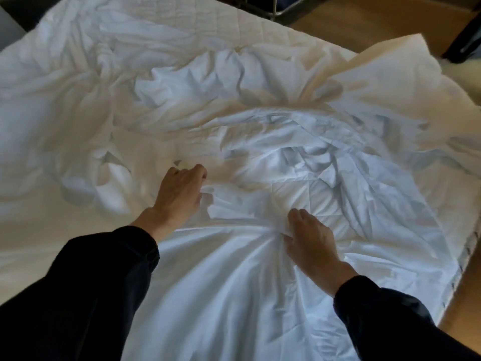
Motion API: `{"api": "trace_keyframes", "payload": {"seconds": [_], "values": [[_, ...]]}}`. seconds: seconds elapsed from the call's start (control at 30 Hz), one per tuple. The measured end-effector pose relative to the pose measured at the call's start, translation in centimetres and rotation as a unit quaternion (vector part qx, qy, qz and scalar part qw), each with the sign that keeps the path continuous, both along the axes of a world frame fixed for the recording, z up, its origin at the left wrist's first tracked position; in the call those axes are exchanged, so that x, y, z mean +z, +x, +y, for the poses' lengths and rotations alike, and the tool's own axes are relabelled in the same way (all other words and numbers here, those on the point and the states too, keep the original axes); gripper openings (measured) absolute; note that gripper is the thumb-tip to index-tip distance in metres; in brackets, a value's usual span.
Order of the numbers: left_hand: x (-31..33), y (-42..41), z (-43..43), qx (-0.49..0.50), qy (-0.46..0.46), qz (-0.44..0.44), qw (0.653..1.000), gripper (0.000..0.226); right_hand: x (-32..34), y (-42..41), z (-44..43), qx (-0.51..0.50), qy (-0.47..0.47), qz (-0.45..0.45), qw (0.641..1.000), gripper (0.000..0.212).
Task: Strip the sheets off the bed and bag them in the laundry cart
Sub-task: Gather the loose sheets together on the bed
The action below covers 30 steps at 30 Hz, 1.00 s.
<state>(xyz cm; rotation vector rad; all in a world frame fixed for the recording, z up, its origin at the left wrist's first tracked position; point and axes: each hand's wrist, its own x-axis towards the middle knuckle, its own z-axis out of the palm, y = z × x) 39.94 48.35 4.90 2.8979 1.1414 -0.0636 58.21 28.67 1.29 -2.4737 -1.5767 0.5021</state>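
A crumpled white sheet (pixel 260 100) covers most of the bed and is bunched into folds across the middle. My left hand (pixel 179 194) lies on the sheet at centre left, fingers curled into a fold of the cloth. My right hand (pixel 312 243) presses on the sheet at lower centre right, with the fabric gathered and pinched under its fingers. A quilted mattress pad (pixel 307 194) shows between the folds just beyond my right hand. Both arms wear dark sleeves.
Wooden floor (pixel 364 19) shows at the top right and along the right edge of the bed. A metal frame (pixel 276 11), possibly the cart, stands at the top beyond the bed. A dark object (pixel 466 40) sits at the far right.
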Motion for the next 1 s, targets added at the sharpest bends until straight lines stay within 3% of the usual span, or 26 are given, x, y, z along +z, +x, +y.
{"api": "trace_keyframes", "payload": {"seconds": [0.13,0.27,0.33,0.4,0.53,0.6,0.7,0.77,0.83,0.93,1.0], "values": [[-1.6,-0.1,-0.4,-0.025,-0.212,0.192,0.958,0.040,-0.8,-0.8,-0.4,0.098,-0.033,0.045,0.994,0.023],[-1.2,2.0,0.4,-0.033,-0.157,0.128,0.979,0.046,0.0,-1.9,-0.2,0.207,0.054,0.104,0.971,0.026],[-1.1,3.0,0.6,-0.038,-0.091,0.103,0.990,0.038,0.8,-3.5,0.1,0.258,0.042,0.097,0.960,0.045],[-1.3,3.2,0.5,-0.052,-0.046,0.077,0.995,0.022,1.0,-4.0,1.0,0.246,0.003,0.095,0.965,0.060],[-2.3,0.7,-0.7,-0.003,-0.002,-0.035,0.999,0.033,-0.5,-5.4,1.5,0.213,-0.026,0.070,0.974,0.031],[-2.4,0.1,-1.3,0.025,0.001,-0.048,0.999,0.033,-1.2,-6.0,0.9,0.190,-0.050,0.067,0.978,0.031],[-2.0,1.3,-2.1,0.046,-0.006,0.095,0.994,0.026,-1.1,-5.3,0.3,0.133,-0.060,0.063,0.987,0.037],[-2.3,2.5,-2.9,-0.021,-0.012,0.169,0.985,0.041,-0.9,-3.5,0.0,0.119,-0.049,0.062,0.990,0.039],[-3.1,4.1,-3.9,-0.169,-0.025,0.132,0.976,0.051,-0.9,-0.7,-0.5,0.137,-0.047,0.045,0.988,0.039],[-4.1,6.8,-5.8,-0.250,-0.143,0.170,0.942,0.029,-1.7,4.0,-1.7,0.159,-0.067,0.016,0.985,0.024],[-4.3,7.9,-5.5,-0.232,-0.116,0.156,0.953,0.009,-2.3,6.2,-2.2,0.136,-0.051,0.062,0.987,0.013]]}}
